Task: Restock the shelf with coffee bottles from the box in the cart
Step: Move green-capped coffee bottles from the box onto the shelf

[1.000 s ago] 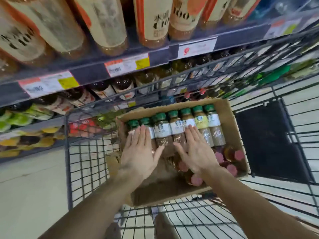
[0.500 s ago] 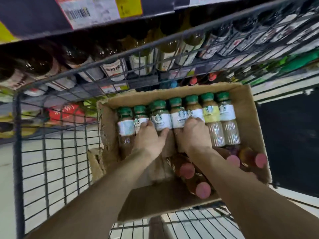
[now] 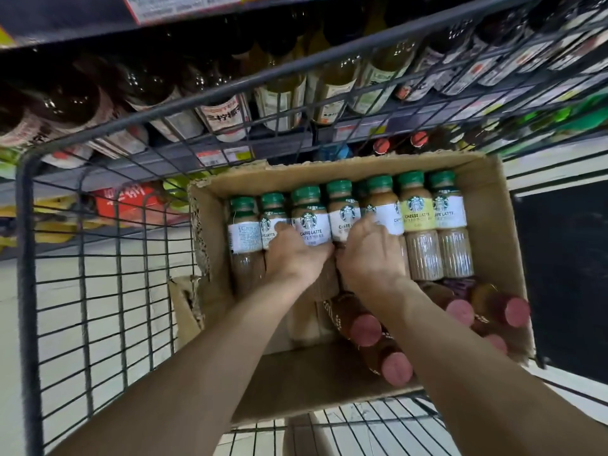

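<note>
Two green-capped coffee bottles in the box [image 3: 493, 199] are gripped: left hand [image 3: 292, 255] around one [image 3: 309, 218], right hand [image 3: 368, 255] around another [image 3: 381, 209].

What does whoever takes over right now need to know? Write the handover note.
Left hand: closed around green-capped latte bottles in the box's far row, second and third from the left.
Right hand: gripping the neighbouring bottles near the row's middle.
Box sits in the cart, which stands against the shelf. Two cheese latte bottles lie at the row's right end; pink-capped bottles lie in the near part.
Done: hands are on bottles; none has left the box yet.
Left: lift them out, place them on the shelf, repeat.
</note>
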Demonstrator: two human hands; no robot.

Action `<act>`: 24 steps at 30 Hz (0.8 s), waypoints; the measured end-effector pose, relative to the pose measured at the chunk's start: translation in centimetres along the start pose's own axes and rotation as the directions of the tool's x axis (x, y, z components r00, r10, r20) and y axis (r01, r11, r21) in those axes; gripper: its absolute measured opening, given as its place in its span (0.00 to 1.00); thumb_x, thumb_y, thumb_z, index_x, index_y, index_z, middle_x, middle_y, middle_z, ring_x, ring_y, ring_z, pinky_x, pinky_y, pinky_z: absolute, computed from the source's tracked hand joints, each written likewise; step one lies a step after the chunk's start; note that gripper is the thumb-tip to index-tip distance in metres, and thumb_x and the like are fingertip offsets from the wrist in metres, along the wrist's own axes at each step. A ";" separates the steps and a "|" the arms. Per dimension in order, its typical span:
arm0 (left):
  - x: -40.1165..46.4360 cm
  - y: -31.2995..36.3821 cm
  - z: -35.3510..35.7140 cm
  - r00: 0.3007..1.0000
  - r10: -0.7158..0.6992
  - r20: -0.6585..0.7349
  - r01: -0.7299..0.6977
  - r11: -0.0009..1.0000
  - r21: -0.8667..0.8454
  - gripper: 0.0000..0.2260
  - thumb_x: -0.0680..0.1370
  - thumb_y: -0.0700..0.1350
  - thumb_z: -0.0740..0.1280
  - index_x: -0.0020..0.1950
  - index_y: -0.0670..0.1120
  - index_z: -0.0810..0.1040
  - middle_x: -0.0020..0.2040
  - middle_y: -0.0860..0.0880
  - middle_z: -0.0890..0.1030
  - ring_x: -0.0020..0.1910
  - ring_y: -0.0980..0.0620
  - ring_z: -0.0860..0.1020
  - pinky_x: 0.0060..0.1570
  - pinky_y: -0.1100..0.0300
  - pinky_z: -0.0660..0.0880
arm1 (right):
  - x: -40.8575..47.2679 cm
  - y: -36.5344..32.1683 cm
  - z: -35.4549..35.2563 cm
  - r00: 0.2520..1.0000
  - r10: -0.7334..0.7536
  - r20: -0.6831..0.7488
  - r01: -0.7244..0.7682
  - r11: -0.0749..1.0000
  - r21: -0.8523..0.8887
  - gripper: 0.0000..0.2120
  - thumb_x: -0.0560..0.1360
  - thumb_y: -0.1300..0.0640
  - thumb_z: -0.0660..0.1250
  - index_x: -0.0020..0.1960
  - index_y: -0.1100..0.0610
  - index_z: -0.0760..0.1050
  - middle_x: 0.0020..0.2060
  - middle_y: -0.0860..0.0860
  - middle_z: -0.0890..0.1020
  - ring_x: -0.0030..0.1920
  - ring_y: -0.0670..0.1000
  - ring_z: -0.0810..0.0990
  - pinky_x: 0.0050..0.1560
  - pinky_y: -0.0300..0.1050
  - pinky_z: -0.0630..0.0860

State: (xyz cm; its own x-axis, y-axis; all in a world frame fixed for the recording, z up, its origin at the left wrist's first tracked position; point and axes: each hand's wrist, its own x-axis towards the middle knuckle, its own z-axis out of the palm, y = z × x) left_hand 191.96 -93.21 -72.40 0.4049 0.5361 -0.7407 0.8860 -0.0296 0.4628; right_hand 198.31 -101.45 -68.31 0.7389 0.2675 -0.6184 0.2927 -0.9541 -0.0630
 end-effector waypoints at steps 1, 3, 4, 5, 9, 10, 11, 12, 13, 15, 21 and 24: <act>-0.1 0.0 -0.2 1.000 -0.022 -0.013 0.022 1.000 -0.006 0.29 0.64 0.56 0.74 0.59 0.43 0.73 0.50 0.48 0.81 0.48 0.46 0.80 0.43 0.58 0.76 | -0.1 0.0 0.2 1.000 0.009 0.011 -0.009 0.999 0.047 0.24 0.80 0.59 0.60 0.71 0.67 0.56 0.64 0.62 0.74 0.65 0.60 0.73 0.61 0.49 0.69; -0.3 -0.1 -0.5 0.999 -0.031 -0.026 0.031 0.999 -0.016 0.33 0.60 0.57 0.74 0.59 0.42 0.74 0.49 0.47 0.82 0.47 0.46 0.81 0.44 0.56 0.77 | 0.0 0.0 0.4 0.999 0.032 0.033 -0.036 0.990 0.137 0.25 0.78 0.57 0.64 0.67 0.65 0.57 0.61 0.62 0.76 0.64 0.62 0.74 0.60 0.50 0.70; -0.3 -0.2 -0.7 0.999 -0.026 -0.025 0.025 1.000 -0.016 0.34 0.57 0.57 0.72 0.59 0.42 0.75 0.49 0.47 0.82 0.46 0.47 0.81 0.43 0.56 0.78 | 0.2 0.1 0.5 0.997 0.040 0.065 -0.050 0.985 0.165 0.29 0.76 0.55 0.66 0.69 0.66 0.57 0.62 0.62 0.75 0.64 0.62 0.73 0.61 0.50 0.69; -0.4 -0.3 -0.8 1.000 -0.023 -0.014 0.022 1.000 -0.014 0.33 0.56 0.57 0.72 0.58 0.42 0.77 0.49 0.46 0.82 0.45 0.47 0.81 0.41 0.58 0.78 | 0.3 0.1 0.4 0.994 0.046 0.100 -0.064 0.981 0.183 0.32 0.76 0.53 0.68 0.70 0.66 0.57 0.64 0.62 0.74 0.66 0.61 0.72 0.63 0.49 0.68; -1.1 -0.8 -2.0 1.000 0.000 0.007 0.000 1.000 -0.027 0.20 0.64 0.49 0.75 0.53 0.44 0.78 0.45 0.48 0.81 0.43 0.50 0.81 0.31 0.62 0.70 | -0.1 0.3 0.2 0.992 0.033 0.126 -0.070 0.951 0.302 0.23 0.72 0.48 0.72 0.59 0.61 0.72 0.53 0.56 0.78 0.57 0.57 0.76 0.51 0.44 0.71; -1.3 -0.8 -2.4 1.000 0.026 -0.004 -0.026 0.999 -0.025 0.19 0.65 0.48 0.76 0.52 0.45 0.77 0.45 0.49 0.81 0.43 0.50 0.80 0.32 0.61 0.70 | -0.5 0.4 0.1 0.995 0.027 0.096 -0.059 0.938 0.342 0.22 0.71 0.49 0.73 0.57 0.60 0.74 0.49 0.55 0.78 0.53 0.56 0.77 0.47 0.42 0.71; -1.7 -0.7 -3.0 0.998 0.057 -0.010 -0.057 0.998 -0.026 0.19 0.65 0.48 0.76 0.52 0.46 0.76 0.46 0.49 0.80 0.44 0.50 0.80 0.33 0.61 0.71 | -1.0 0.4 0.2 0.998 0.021 0.062 -0.043 0.924 0.380 0.21 0.70 0.49 0.74 0.56 0.60 0.74 0.47 0.54 0.79 0.51 0.55 0.78 0.44 0.41 0.70; -2.2 -0.5 -3.8 0.996 0.090 -0.013 -0.091 0.995 -0.034 0.19 0.65 0.48 0.76 0.53 0.46 0.76 0.46 0.50 0.80 0.45 0.50 0.80 0.35 0.60 0.72 | -1.5 0.4 0.2 0.999 0.018 0.026 -0.027 0.908 0.418 0.20 0.69 0.50 0.75 0.55 0.59 0.75 0.46 0.53 0.80 0.48 0.54 0.79 0.43 0.40 0.70; -2.8 -0.3 -4.6 0.993 0.114 -0.014 -0.114 0.993 -0.043 0.20 0.66 0.49 0.76 0.53 0.47 0.75 0.46 0.51 0.80 0.45 0.51 0.80 0.37 0.60 0.73 | -2.2 0.2 0.1 1.000 0.014 -0.005 -0.010 0.889 0.459 0.21 0.67 0.50 0.75 0.55 0.58 0.75 0.45 0.52 0.80 0.46 0.52 0.79 0.44 0.41 0.72; -4.2 0.0 -6.5 0.986 0.161 -0.037 -0.163 0.986 -0.043 0.21 0.64 0.51 0.77 0.52 0.47 0.75 0.47 0.52 0.81 0.46 0.51 0.80 0.42 0.58 0.76 | -3.9 -0.4 -0.8 0.998 0.003 -0.059 0.029 0.847 0.531 0.24 0.64 0.46 0.74 0.55 0.54 0.75 0.46 0.49 0.82 0.46 0.50 0.81 0.47 0.45 0.79; -10.2 1.2 -13.7 0.941 0.324 -0.102 -0.335 0.934 -0.122 0.20 0.60 0.55 0.77 0.44 0.56 0.71 0.43 0.59 0.82 0.45 0.57 0.81 0.47 0.54 0.80 | -11.0 -2.7 -6.3 0.973 -0.029 -0.231 0.157 0.815 0.557 0.25 0.62 0.44 0.74 0.56 0.50 0.73 0.45 0.45 0.83 0.47 0.47 0.81 0.47 0.46 0.78; -13.9 2.3 -18.2 0.903 0.403 -0.149 -0.423 0.895 -0.139 0.20 0.62 0.52 0.79 0.45 0.58 0.72 0.45 0.60 0.82 0.46 0.60 0.81 0.48 0.55 0.79 | -14.9 -4.6 -9.4 0.947 -0.061 -0.314 0.240 0.785 0.571 0.23 0.62 0.47 0.77 0.53 0.47 0.72 0.43 0.41 0.81 0.46 0.42 0.80 0.43 0.37 0.74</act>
State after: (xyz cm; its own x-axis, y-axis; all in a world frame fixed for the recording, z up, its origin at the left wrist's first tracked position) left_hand 184.22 -85.35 -52.22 0.6890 0.5978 -0.4097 0.5907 -0.1357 0.7954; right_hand 191.70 -99.79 -51.44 0.8730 0.3536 -0.3360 0.0604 -0.7619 -0.6448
